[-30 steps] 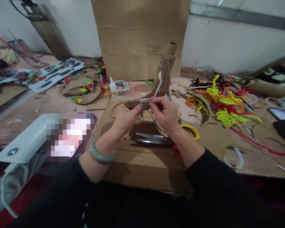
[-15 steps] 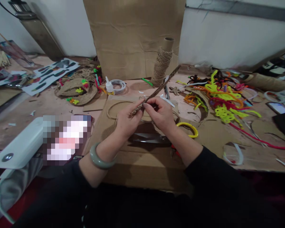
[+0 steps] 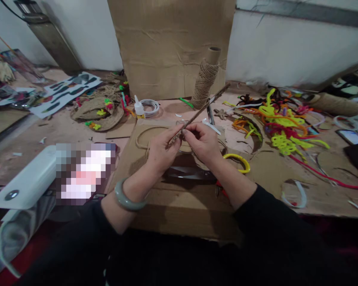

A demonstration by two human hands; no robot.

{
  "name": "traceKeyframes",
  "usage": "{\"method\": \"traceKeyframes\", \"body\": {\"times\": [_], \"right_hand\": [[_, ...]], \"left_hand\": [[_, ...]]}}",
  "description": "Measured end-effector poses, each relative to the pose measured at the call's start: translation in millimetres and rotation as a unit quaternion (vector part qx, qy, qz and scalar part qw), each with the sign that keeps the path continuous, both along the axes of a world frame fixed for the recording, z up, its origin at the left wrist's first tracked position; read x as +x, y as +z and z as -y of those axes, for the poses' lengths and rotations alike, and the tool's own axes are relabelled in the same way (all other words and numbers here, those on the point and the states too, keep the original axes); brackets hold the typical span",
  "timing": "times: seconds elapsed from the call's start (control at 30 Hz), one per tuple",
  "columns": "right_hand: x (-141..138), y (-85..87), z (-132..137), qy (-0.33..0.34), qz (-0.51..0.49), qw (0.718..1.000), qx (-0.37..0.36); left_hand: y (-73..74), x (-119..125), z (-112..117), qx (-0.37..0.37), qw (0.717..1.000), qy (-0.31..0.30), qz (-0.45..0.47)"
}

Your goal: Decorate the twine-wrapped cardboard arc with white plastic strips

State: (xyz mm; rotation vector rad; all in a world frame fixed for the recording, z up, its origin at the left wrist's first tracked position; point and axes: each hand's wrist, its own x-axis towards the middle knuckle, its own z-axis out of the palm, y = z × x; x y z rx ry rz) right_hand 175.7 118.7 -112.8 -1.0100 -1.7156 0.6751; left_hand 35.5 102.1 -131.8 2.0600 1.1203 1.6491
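Far left of the upright brown twine-wound tube [image 3: 205, 83]: a clear cup [image 3: 18, 65] with slim sticks; nearer the person, a white rounded power bank [image 3: 26, 178], dark round badge unreadable. Next, a white paper sheet [image 3: 67, 91] with dark elongated shapes, then a lit screen [image 3: 88, 172], pixelated, text lost. Closer on the tube's left: a brown woven hat [image 3: 98, 113] with yellow, green and red bits, a small white nozzle bottle [image 3: 139, 108], label too small to read, and a white cord coil [image 3: 150, 108] beside it. In front of the tube, left hand [image 3: 164, 149] holds the near end of a thin brown twine-covered strip [image 3: 198, 115], edge-on and slanting up rightward; right hand [image 3: 203, 145] pinches that end too, grip partly hidden. Yellow-handled scissors [image 3: 193, 174] lie below, nearer the person than the tube; right forearm covers part. Right of the tube, a tangled neon-yellow, orange and red fuzzy-stem pile [image 3: 282, 123]; farther right, a brown cardboard roll [image 3: 337, 105] and a dark phone [image 3: 350, 137], screen unreadable.
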Motion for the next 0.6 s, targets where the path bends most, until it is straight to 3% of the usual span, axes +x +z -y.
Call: {"method": "traceKeyframes", "body": {"times": [0.6], "right_hand": [[-1.1, 0.0, -3.0, 0.051, -0.059, 0.992, -0.095]], "left_hand": [[-1.3, -2.2, -0.7, 0.002, 0.999, 0.015, -0.041]]}}
